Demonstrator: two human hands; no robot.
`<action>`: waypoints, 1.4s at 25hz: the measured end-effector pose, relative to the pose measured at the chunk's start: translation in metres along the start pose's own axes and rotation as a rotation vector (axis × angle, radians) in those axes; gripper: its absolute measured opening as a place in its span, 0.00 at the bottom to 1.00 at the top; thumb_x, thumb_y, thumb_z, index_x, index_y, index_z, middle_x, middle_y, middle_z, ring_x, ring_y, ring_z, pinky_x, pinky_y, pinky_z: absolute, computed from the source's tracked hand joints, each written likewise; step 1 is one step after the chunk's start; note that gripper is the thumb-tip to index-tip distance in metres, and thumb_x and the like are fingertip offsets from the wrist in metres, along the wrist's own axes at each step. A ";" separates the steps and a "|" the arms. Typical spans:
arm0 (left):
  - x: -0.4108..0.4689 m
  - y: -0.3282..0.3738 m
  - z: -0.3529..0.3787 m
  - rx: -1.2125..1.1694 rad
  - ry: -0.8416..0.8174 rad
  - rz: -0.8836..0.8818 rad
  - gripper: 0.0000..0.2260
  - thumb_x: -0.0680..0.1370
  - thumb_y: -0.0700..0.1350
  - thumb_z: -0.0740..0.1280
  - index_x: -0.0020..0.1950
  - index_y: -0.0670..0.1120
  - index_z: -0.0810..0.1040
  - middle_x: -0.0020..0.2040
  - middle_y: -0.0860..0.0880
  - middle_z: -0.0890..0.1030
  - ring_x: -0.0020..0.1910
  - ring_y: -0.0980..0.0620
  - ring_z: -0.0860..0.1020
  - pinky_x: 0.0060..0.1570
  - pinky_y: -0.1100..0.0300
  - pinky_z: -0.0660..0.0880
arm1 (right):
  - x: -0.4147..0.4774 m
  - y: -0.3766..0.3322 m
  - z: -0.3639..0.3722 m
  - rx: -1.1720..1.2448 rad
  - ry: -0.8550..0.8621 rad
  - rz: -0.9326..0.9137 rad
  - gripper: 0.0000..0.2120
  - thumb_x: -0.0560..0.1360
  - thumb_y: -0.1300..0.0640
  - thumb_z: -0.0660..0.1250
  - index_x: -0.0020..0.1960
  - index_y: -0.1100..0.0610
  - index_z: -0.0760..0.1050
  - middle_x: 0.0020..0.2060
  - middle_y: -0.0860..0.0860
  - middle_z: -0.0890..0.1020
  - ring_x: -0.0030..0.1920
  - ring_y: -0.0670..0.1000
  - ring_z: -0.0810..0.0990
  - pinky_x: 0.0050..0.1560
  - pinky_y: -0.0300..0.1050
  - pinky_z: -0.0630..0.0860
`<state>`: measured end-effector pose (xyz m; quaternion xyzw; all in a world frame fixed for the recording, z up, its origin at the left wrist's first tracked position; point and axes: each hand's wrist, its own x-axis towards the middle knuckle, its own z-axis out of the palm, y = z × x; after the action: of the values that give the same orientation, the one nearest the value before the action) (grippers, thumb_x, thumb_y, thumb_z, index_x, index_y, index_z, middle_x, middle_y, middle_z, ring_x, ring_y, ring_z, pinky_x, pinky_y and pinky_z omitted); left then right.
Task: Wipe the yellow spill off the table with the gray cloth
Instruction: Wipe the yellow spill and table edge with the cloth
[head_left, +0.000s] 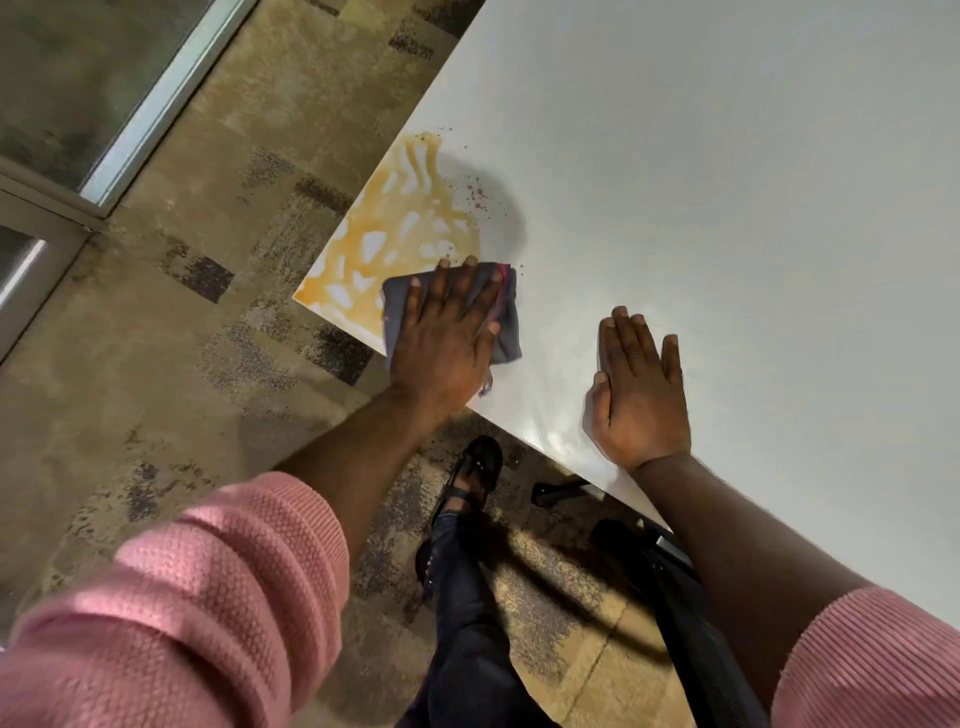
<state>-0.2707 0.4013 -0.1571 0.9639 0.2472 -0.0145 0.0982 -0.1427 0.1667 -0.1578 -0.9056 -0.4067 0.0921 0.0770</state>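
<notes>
A smeared yellow spill (387, 234) covers the near left corner of the white table (727, 182), with small brown specks along its right side. My left hand (444, 338) lies flat, fingers spread, pressing the folded gray cloth (506, 325) onto the table at the spill's lower right edge. The cloth has a pink seam along its right side and shows around my fingers. My right hand (641, 395) rests flat on the bare table to the right of the cloth, fingers together, holding nothing.
The table's front edge runs diagonally from the spill corner down to the right. Below it are patterned carpet (156, 389), my leg and sandalled foot (472, 473), and a dark chair base (566, 491). A glass door frame (150, 114) stands at upper left.
</notes>
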 end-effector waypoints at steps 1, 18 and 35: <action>-0.004 0.007 0.002 -0.006 0.007 0.002 0.27 0.85 0.55 0.51 0.85 0.53 0.50 0.84 0.47 0.56 0.83 0.42 0.54 0.80 0.39 0.53 | 0.001 0.000 -0.001 -0.002 -0.002 0.003 0.32 0.80 0.52 0.52 0.83 0.59 0.57 0.83 0.56 0.59 0.83 0.56 0.56 0.82 0.62 0.48; 0.060 0.028 -0.007 -0.060 -0.015 0.095 0.28 0.84 0.50 0.56 0.84 0.52 0.54 0.85 0.50 0.56 0.84 0.43 0.52 0.81 0.42 0.49 | 0.004 0.001 0.000 0.042 -0.007 0.006 0.32 0.80 0.52 0.51 0.83 0.58 0.58 0.83 0.55 0.59 0.83 0.56 0.55 0.82 0.61 0.48; 0.099 0.012 -0.016 -0.074 -0.011 0.073 0.29 0.83 0.51 0.56 0.84 0.53 0.55 0.84 0.50 0.57 0.83 0.43 0.55 0.80 0.41 0.51 | 0.001 0.000 -0.001 0.081 -0.005 -0.010 0.33 0.77 0.53 0.52 0.80 0.63 0.64 0.81 0.58 0.62 0.81 0.58 0.61 0.79 0.68 0.54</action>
<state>-0.1785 0.4408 -0.1464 0.9678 0.2119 -0.0072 0.1356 -0.1417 0.1679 -0.1569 -0.8994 -0.4075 0.1102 0.1131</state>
